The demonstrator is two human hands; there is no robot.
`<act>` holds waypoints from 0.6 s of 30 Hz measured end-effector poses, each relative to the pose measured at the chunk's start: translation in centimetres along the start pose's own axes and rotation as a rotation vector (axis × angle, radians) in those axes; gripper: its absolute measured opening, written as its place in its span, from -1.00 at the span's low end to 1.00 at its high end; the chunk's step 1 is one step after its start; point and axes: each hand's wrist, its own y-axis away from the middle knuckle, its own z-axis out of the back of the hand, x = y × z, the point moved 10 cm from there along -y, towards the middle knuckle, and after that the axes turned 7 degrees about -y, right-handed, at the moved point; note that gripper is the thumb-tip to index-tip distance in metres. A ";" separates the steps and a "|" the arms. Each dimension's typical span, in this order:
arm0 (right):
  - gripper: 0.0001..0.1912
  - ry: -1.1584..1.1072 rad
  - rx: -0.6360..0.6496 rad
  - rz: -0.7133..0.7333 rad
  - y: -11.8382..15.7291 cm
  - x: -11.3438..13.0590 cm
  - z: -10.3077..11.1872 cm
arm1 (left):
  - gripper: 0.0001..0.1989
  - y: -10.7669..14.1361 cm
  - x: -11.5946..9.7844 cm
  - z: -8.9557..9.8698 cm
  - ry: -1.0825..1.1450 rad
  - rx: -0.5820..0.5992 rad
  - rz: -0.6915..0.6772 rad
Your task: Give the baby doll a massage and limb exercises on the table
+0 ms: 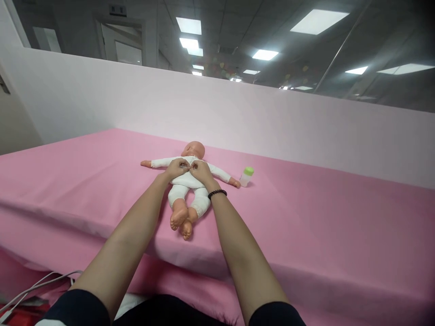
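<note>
A baby doll [186, 180] in a white outfit lies on its back on the pink-covered table [306, 217], head toward the wall, bare feet toward me, arms spread wide. Both my hands meet at the front of its outfit, just below the neck. The fingers of my left hand [178, 167] are curled and pinch at the cloth there. Close beside it, my right hand [201, 171] pinches the same spot, a dark beaded bracelet on its wrist. Exactly what lies between the fingertips is hidden. Near the doll's hand on the right stands a small bottle [246, 176] with a green cap.
Behind the table runs a low white wall [217, 113] with dark glass [272, 40] above it, reflecting ceiling lights. White cables [30, 290] hang at the lower left, near the table's front edge.
</note>
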 end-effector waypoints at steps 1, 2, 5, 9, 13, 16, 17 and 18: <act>-0.73 -0.010 0.001 -0.005 -0.1 -0.1 -0.1 | -0.87 -0.1 0.1 -0.1 0.023 -0.001 0.001; -0.72 -0.020 0.001 -0.007 -0.1 -0.2 -0.1 | -0.87 -0.1 0.2 -0.1 0.044 -0.002 0.002; -0.72 -0.051 -0.011 -0.004 0.0 -0.1 0.0 | -0.83 -0.2 0.3 -0.1 0.103 -0.008 0.003; -0.73 -0.096 -0.028 0.014 0.4 0.6 0.6 | -0.75 0.2 0.2 0.0 0.165 0.018 0.004; -0.64 -0.098 0.021 0.033 0.8 1.5 0.6 | -0.70 0.5 0.0 -0.1 0.197 0.054 0.009; -0.61 -0.070 0.049 0.030 0.9 1.8 0.6 | -0.71 0.5 0.1 -0.1 0.193 0.049 0.023; -0.60 -0.059 0.055 0.026 1.0 1.8 0.5 | -0.72 0.4 0.2 -0.1 0.189 0.046 0.027; -0.60 -0.047 0.061 0.023 1.0 1.9 0.5 | -0.73 0.3 0.2 -0.1 0.186 0.045 0.028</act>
